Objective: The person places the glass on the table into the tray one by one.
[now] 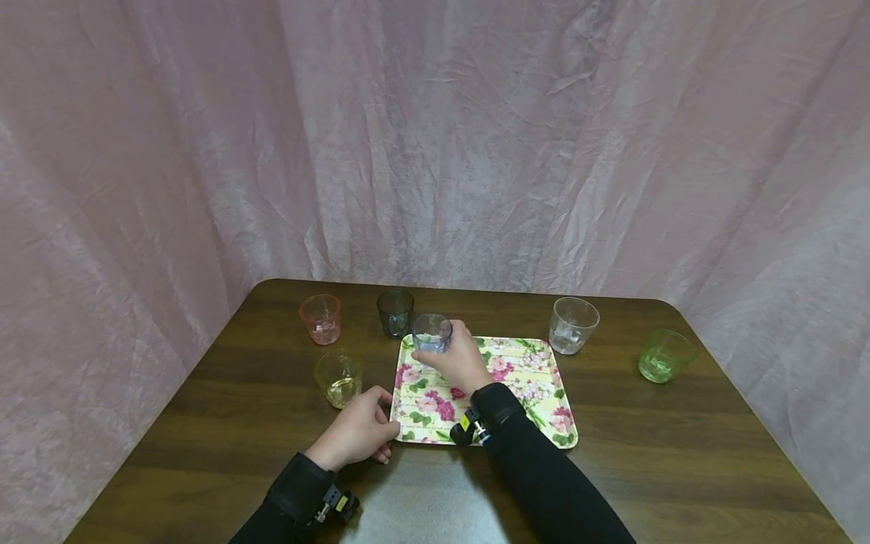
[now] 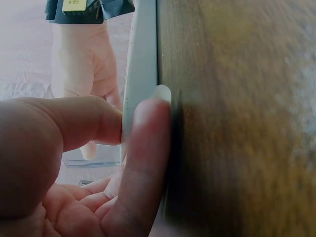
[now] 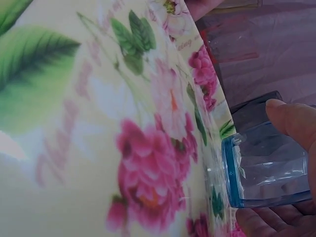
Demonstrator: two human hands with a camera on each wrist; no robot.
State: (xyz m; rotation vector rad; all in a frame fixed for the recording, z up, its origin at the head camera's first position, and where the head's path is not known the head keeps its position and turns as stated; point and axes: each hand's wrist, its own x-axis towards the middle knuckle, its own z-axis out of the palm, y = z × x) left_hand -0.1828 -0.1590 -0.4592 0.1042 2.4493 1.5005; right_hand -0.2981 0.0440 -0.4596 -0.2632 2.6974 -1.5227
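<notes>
A floral tray (image 1: 503,385) lies on the wooden table. My left hand (image 1: 363,427) pinches its near left edge; in the left wrist view the thumb (image 2: 94,121) is on one face and a finger (image 2: 148,143) on the other. Over the tray's far left corner, my right hand (image 1: 462,359) holds a clear bluish glass (image 1: 431,332) upright. The right wrist view shows thumb and fingers around this glass (image 3: 266,168), its base at the tray's surface; whether it fully rests there I cannot tell.
Beside the left hand stands a yellow glass (image 1: 338,378). Farther back are a pink glass (image 1: 321,321) and a dark grey glass (image 1: 396,313). To the tray's right stand a clear glass (image 1: 572,325) and a green glass (image 1: 664,357). A pink curtain (image 1: 435,151) hangs behind the table.
</notes>
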